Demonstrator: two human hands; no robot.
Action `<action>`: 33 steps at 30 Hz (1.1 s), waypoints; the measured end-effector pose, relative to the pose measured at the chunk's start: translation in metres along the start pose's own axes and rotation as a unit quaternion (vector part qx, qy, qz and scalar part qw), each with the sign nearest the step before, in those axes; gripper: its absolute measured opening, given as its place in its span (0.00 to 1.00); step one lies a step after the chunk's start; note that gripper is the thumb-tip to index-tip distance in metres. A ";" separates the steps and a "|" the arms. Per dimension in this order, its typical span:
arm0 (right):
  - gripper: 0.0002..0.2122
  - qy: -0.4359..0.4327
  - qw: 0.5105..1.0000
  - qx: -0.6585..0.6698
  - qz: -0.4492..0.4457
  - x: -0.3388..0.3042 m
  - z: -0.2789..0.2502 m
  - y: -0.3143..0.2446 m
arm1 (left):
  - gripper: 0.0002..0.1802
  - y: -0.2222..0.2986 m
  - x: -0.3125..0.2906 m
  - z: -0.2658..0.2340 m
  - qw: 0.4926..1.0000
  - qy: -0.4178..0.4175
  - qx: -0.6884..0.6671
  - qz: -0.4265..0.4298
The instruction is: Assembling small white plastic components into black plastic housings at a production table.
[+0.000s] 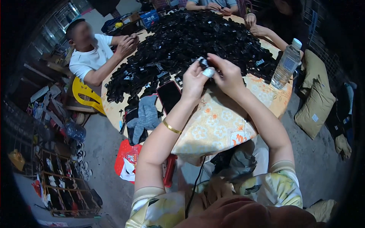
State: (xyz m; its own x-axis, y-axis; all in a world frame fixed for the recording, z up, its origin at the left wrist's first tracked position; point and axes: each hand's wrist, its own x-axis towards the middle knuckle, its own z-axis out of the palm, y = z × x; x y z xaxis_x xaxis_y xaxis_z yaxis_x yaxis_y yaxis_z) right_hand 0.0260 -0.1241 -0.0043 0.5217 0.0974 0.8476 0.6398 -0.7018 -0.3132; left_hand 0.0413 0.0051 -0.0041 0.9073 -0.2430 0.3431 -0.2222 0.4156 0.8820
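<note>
Over the near edge of a heap of small black plastic parts, my two hands meet. My left hand pinches a small black part between its fingertips; a white wrapping covers the thumb tip. Close against it, my right hand has curled fingers, the index reaching toward the same part. Whether the right fingertips grip anything is hidden. A gold bangle circles my left wrist. Beside that forearm lie a dark phone and a grey knitted glove.
The round table has a floral cloth. A clear bottle with a white cap stands at right. Around the table sit a person in white and others at the far side. A yellow chair, red stool and stuffed sacks surround it.
</note>
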 end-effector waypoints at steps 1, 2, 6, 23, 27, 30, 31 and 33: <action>0.23 0.000 0.999 -0.013 -0.035 0.001 0.001 -0.012 | 0.15 0.001 -0.001 -0.005 0.999 0.022 -0.025 -0.031; 0.23 0.041 0.995 -0.008 -0.094 0.001 0.008 -0.013 | 0.15 0.002 -0.001 -0.009 0.996 0.042 -0.052 -0.063; 0.22 0.038 0.995 -0.021 -0.086 -0.002 0.007 -0.012 | 0.14 0.005 -0.002 -0.009 0.993 0.057 -0.067 -0.075; 0.14 -0.147 0.923 -0.214 0.283 -0.007 -0.036 0.076 | 0.10 -0.021 0.010 0.006 0.808 -0.199 0.544 0.104; 0.17 -0.092 0.935 -0.195 0.280 -0.010 -0.034 0.089 | 0.18 -0.044 0.044 0.024 0.747 -0.193 0.603 0.203; 0.18 -0.163 0.916 -0.142 0.338 -0.007 -0.036 0.086 | 0.17 -0.058 0.060 0.029 0.699 -0.212 0.650 0.211; 0.18 -0.168 0.916 -0.148 0.333 -0.008 -0.037 0.086 | 0.17 -0.059 0.062 0.034 0.699 -0.214 0.648 0.215; 0.15 -0.160 0.923 -0.169 0.305 -0.011 -0.040 0.085 | 0.14 -0.060 0.066 0.039 0.681 -0.245 0.671 0.160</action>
State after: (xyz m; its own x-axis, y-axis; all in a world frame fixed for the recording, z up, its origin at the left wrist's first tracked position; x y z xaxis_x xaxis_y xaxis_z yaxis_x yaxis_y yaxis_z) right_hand 0.0518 -0.2132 -0.0229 0.9020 -0.2237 0.3694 -0.0139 -0.8700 -0.4928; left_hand 0.1007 -0.0700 -0.0220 0.5801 -0.7285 0.3643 -0.8055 -0.5796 0.1237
